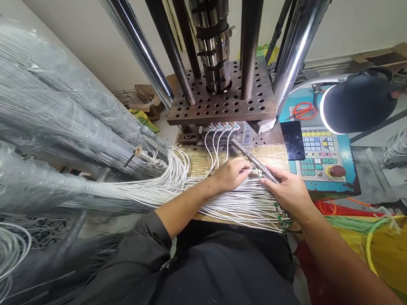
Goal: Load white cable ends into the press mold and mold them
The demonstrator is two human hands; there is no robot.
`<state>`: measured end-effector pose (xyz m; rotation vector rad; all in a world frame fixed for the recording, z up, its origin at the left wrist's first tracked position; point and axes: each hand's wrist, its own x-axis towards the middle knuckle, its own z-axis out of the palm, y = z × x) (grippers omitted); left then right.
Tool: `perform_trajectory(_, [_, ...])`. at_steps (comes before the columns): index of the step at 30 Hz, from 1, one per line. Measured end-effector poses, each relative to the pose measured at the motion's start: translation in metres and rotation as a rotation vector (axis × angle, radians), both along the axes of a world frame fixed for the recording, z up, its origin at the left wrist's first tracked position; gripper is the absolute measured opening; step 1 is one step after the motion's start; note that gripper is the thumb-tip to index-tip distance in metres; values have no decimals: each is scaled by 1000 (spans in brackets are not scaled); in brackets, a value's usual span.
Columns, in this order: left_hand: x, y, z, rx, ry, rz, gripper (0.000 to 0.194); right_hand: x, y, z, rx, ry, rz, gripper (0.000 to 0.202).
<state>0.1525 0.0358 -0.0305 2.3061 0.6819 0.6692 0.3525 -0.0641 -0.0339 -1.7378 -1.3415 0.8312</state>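
Here, mid-frame, both hands pinched one connector (255,173): left hand (230,173) and right hand (287,188) over the white cables (241,204) on the counter (202,162); a slip might tangle neighbouring wires.

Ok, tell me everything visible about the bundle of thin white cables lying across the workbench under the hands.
The bundle of thin white cables lies flat across the yellowish wooden workbench, fanning in from plastic-wrapped grey coils at the left. Its strands run roughly side by side, ending at the right in small green connectors. The left hand and right hand rest on top, pinching a strand end between them. A few separate strands curve upward into the perforated metal press plate.
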Motion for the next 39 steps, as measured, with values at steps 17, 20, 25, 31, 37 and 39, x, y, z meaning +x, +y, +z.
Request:
perform_trajectory(17, [-4, -6, -16, 408, 37, -95, 25, 3, 0, -5, -28, -52, -6, 58])
perform_trajectory(20, [-5, -7, -18, 443, 49, -95, 26, 1, 0, -4, -21, -58, 2, 59])
perform_trajectory(25, [-5, -8, -19, 452, 71, -94, 27, 0, 0, -5, -31, -69, -7, 61])
perform_trajectory(31, [-6, -11, -17, 494, 84, -81, 28, 0, 0, -7, -44, -87, -13, 66])
perform_trajectory(37, [-6, -12, -17, 472, 114, -67, 30, 0, 1, -7, -45, -105, -9, 65])
perform_trajectory(39, [-6, -12, -18, 466, 120, -54, 30, 0, 1, -7, -43, -111, -8, 65])
